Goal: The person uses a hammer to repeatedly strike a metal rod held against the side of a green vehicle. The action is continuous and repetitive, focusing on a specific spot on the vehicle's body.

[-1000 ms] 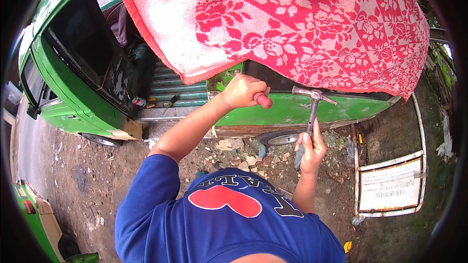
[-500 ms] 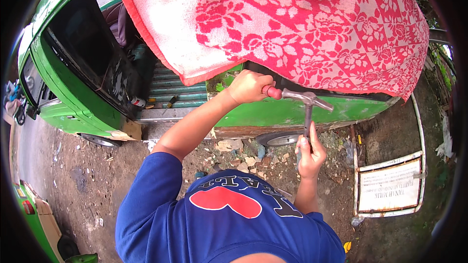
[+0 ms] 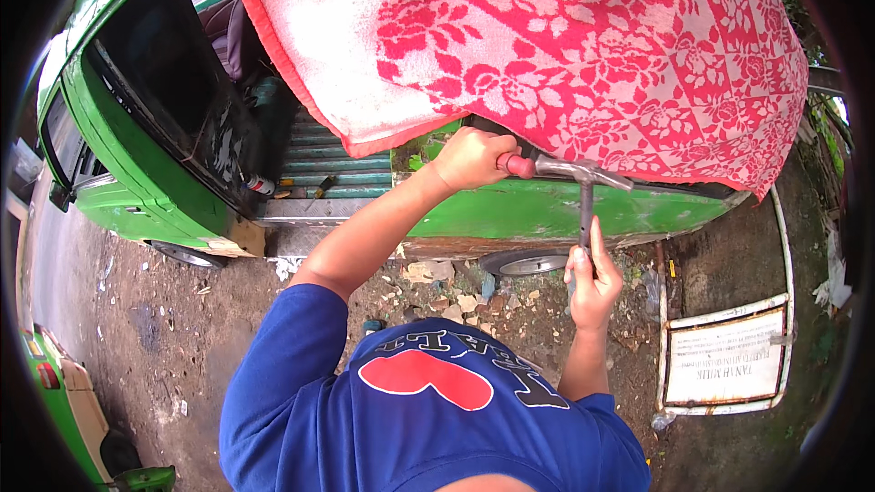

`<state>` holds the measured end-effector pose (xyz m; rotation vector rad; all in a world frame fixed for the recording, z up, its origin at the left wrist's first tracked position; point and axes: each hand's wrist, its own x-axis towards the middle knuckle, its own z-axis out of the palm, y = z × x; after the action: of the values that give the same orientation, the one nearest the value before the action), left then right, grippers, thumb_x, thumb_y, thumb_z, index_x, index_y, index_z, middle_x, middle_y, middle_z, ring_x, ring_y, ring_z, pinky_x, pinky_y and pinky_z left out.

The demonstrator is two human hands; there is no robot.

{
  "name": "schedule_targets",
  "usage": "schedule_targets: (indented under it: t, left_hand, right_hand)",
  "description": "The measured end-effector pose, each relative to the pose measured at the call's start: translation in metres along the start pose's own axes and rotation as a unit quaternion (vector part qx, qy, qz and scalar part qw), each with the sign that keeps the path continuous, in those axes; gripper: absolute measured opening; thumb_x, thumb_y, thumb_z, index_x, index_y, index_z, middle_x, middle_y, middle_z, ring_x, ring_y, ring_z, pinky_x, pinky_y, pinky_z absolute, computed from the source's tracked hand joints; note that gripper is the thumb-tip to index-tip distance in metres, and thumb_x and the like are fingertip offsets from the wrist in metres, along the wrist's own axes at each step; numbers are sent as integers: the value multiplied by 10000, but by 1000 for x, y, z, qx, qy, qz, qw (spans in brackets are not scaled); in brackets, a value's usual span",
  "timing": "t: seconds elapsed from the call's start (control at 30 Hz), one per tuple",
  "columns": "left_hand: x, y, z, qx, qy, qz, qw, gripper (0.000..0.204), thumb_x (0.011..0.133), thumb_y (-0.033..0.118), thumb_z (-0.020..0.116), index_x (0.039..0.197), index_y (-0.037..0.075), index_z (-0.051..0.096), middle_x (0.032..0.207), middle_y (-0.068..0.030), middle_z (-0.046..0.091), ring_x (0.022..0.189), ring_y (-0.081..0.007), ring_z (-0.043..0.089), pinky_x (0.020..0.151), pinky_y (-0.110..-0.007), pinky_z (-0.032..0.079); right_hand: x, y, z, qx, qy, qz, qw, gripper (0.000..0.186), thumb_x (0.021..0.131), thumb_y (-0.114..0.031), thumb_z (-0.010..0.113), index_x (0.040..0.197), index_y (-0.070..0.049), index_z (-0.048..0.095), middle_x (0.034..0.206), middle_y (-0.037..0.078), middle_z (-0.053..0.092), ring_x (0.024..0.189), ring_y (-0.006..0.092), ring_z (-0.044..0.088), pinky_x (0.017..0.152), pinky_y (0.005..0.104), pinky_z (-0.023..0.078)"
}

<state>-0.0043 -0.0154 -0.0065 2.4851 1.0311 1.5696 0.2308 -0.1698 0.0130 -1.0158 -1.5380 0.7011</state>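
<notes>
My left fingers (image 3: 460,141) are clenched round the red grip of the T-shaped wrench (image 3: 583,184), held up at the green car body (image 3: 547,210) just under the hem of the red floral towel (image 3: 583,46). My right fingers (image 3: 594,246) pinch the lower end of its upright metal shaft, near my chest. I judge the turn goes best if my right hand (image 3: 592,282) keeps the shaft steady while my left hand (image 3: 471,158) swings the crossbar evenly. Rubble lies on the ground (image 3: 447,287) beneath, and a framed white sign (image 3: 725,360) to the right.
</notes>
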Motion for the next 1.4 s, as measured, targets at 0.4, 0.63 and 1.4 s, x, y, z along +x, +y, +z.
schedule_targets:
  t: [0.4,0.63,1.4]
  left_hand:
    - [-9,3,1,11,10,16,1000,306,800,226,720,618,98,511,546,-87,568,508,-304,584,469,-403,459]
    - [-13,6,-1,6,11,40,999,274,801,224,720,626,111,542,546,-71,579,498,-285,589,460,-397,461]
    - [5,7,7,72,-155,-64,983,150,749,259,690,850,149,676,674,-115,654,643,-330,654,601,-444,528]
  right_hand:
    - [-1,-6,-4,66,49,-15,996,473,972,-61,532,1426,8,415,762,35,557,627,77,486,554,223,442]
    - [-10,7,-9,101,49,31,993,482,974,-57,525,1435,8,400,765,43,555,635,78,489,562,219,447]
    - [-18,19,-1,147,74,21,986,504,976,-71,525,1456,-17,379,747,36,551,622,77,494,543,229,439]
